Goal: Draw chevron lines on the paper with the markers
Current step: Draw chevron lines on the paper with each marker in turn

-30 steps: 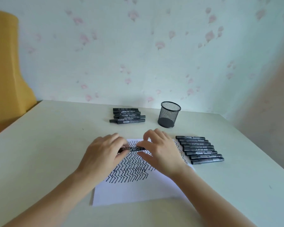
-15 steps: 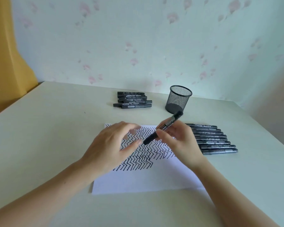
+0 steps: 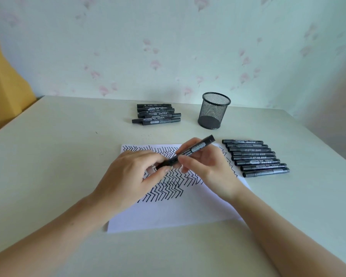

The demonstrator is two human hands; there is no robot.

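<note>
Markers counted: one held, thirteen lying

We are seeing one marker (image 3: 190, 154) tilted above the paper (image 3: 174, 214), the right hand (image 3: 210, 168) pinching its barrel and the left hand (image 3: 128, 176) gripping its lower end. We are counting eight markers in the right row (image 3: 256, 157), five in the far stack (image 3: 157, 115), and one mesh cup (image 3: 214, 110) on the tabletop (image 3: 48, 156).

A pale cream table (image 3: 48, 156) stands against the wall and carries a white paper (image 3: 168, 214) covered in black chevron lines near its front middle. Just right of the paper lies a row of eight black markers (image 3: 256, 157), side by side. Farther back stand a black mesh pen cup (image 3: 214, 110) and, to its left, a small stack of markers (image 3: 157, 115)
</note>
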